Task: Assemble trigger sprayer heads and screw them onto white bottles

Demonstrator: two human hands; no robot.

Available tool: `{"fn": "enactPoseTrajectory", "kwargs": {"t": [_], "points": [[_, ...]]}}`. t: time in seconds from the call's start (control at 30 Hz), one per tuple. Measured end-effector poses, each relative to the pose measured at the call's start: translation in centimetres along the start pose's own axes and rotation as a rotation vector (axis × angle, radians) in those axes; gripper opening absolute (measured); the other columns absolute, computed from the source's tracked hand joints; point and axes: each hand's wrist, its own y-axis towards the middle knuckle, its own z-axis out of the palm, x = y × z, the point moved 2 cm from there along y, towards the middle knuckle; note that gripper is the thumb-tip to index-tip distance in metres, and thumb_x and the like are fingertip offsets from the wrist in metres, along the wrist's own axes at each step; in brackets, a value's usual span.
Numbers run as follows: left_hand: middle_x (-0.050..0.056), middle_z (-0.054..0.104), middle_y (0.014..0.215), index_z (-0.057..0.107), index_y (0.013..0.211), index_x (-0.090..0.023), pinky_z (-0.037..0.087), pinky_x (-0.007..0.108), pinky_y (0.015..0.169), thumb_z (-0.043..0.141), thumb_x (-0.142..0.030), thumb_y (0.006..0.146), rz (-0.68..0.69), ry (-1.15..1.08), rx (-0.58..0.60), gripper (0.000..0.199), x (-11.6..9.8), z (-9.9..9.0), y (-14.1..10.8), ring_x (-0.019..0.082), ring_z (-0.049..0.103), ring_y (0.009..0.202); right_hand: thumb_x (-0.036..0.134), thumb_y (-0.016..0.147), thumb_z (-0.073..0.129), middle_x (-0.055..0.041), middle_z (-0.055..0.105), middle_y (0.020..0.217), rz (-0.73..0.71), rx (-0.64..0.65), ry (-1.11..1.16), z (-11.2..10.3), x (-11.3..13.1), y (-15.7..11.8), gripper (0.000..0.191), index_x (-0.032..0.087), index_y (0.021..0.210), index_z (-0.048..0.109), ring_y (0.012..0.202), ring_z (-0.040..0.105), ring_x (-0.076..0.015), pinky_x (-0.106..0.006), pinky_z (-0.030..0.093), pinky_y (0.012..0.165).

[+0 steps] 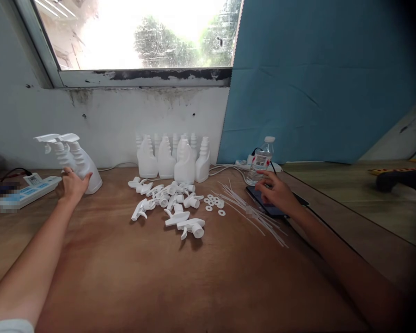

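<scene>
At the far left, my left hand [72,186] is wrapped around a white spray bottle [63,155] with its trigger head fitted. A second fitted spray bottle [88,169] stands right beside it, against my thumb. Over on the right, my right hand [275,192] hovers over or touches a dark phone [266,203]; its fingers are apart and hold nothing. Between the hands lies a pile of loose white trigger heads [173,196]. Small white ring washers [215,202] and thin clear tubes [253,212] are spread to the pile's right.
Several headless white bottles [184,164] stand in rows by the wall. A clear water bottle [260,164] is just behind the phone. A power strip [31,192] lies at the left, and white cables [225,167] run along the wall under the window.
</scene>
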Motion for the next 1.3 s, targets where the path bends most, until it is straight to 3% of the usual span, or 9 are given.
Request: {"fn": "enactPoseTrajectory", "kwargs": {"t": [0.13,0.3,0.37,0.43,0.53,0.67,0.97,1.1,1.3], "points": [[0.019,0.058,0.112,0.038,0.126,-0.004,0.035,0.031,0.067,0.021,-0.055,0.097,0.128,-0.022,-0.084,0.061,-2.9,-2.2,-1.9,0.029,0.059,0.091,0.035,0.080,0.056,0.0003,0.060,0.075,-0.045,0.056,-0.036,1.2,0.9,-0.9,0.045,0.017,0.122,0.052,0.035,0.045,-0.0072,-0.023,0.037,0.038],[0.004,0.060,0.082,0.053,0.101,-0.015,0.041,0.027,0.066,0.042,-0.045,0.095,0.609,-0.394,0.066,0.033,-10.8,-2.8,-9.8,0.016,0.054,0.067,0.031,0.087,0.049,-0.0025,0.064,0.076,-0.189,0.195,-0.198,4.2,1.7,-2.6,0.033,0.014,0.113,0.060,0.046,0.051,-0.0099,-0.024,0.043,0.049],[0.007,0.061,0.095,0.053,0.102,-0.016,0.046,0.027,0.075,0.043,-0.037,0.096,0.901,-0.595,0.211,0.024,-13.9,-2.4,-14.4,0.017,0.058,0.082,0.027,0.088,0.048,-0.0051,0.066,0.080,-0.302,0.223,-0.294,5.5,1.9,-3.3,0.029,0.014,0.110,0.063,0.056,0.056,-0.0124,-0.025,0.046,0.057],[0.010,0.059,0.108,0.054,0.103,-0.017,0.048,0.031,0.088,0.047,-0.030,0.094,1.124,-0.721,0.195,0.017,-16.1,-2.0,-18.6,0.019,0.057,0.099,0.022,0.089,0.046,-0.0082,0.069,0.088,-0.430,0.261,-0.369,6.7,2.2,-4.0,0.027,0.014,0.107,0.065,0.068,0.061,-0.0156,-0.028,0.049,0.068],[0.013,0.054,0.129,0.050,0.123,-0.019,0.041,0.043,0.106,0.054,-0.026,0.090,1.328,-0.721,0.232,0.034,-18.0,-1.3,-22.7,0.026,0.048,0.122,0.017,0.090,0.045,-0.0123,0.068,0.101,-0.581,0.317,-0.445,7.8,2.5,-4.9,0.024,0.015,0.101,0.066,0.090,0.064,-0.0219,-0.036,0.051,0.084],[0.012,0.051,0.139,0.041,0.139,-0.020,0.038,0.048,0.110,0.057,-0.025,0.089,1.413,-0.720,0.283,0.052,-18.8,-0.2,-24.5,0.028,0.041,0.131,0.017,0.089,0.049,-0.0125,0.066,0.100,-0.624,0.380,-0.514,8.1,2.4,-5.4,0.022,0.015,0.103,0.067,0.095,0.062,-0.0246,-0.040,0.050,0.088],[0.009,0.066,0.121,0.057,0.121,-0.019,0.048,0.037,0.101,0.046,-0.018,0.097,1.435,-0.936,0.310,0.027,-18.3,-0.4,-25.4,0.021,0.056,0.117,0.023,0.092,0.052,-0.0099,0.067,0.099,-0.632,0.493,-0.394,8.9,2.7,-6.8,0.021,0.018,0.102,0.070,0.091,0.063,-0.0209,-0.036,0.052,0.084],[0.008,0.069,0.108,0.060,0.115,-0.020,0.051,0.033,0.092,0.045,-0.024,0.098,1.247,-1.021,0.435,0.023,-18.4,-0.7,-24.8,0.018,0.062,0.103,0.025,0.092,0.051,-0.0093,0.069,0.090,-0.702,0.446,-0.377,9.3,3.2,-7.2,0.020,0.018,0.094,0.070,0.087,0.064,-0.0220,-0.038,0.052,0.083],[0.013,0.063,0.122,0.058,0.121,-0.021,0.047,0.039,0.100,0.053,-0.023,0.092,1.374,-1.030,0.469,0.029,-18.5,-0.6,-24.8,0.022,0.057,0.114,0.027,0.093,0.050,-0.0066,0.066,0.075,-0.654,0.317,-0.320,9.9,3.2,-7.6,0.022,0.018,0.082,0.066,0.067,0.060,-0.0179,-0.032,0.051,0.066]]}}
